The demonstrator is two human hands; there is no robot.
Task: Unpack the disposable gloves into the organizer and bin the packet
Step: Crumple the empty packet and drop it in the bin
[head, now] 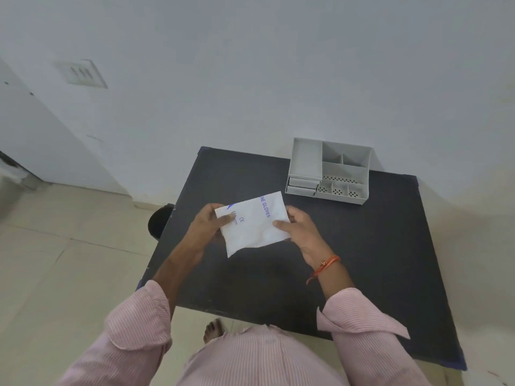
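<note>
Dark table [362,260] fills the middle of my view, pushed up against the pale wall. Off its left edge, at about nine o'clock from my hands, a black bin [159,222] sits on the floor, half hidden by the tabletop, so it is handy for the wrapper later. Up at one o'clock stands the grey organizer [330,171], its open compartments facing up and looking empty (that's where the gloves should end up). Now the packet [255,224]: white, flat, blue lettering, held in the air over the table and tilted, apparently unopened. My left hand [210,224] is closed on its left end, thumb on top, fingers tucked beneath. My right hand [299,228] pinches the right edge the same way, thumb pressing the face. I judge both grips are set at opposite ends so I can pull against each other and tear it; nothing has come out yet.
</note>
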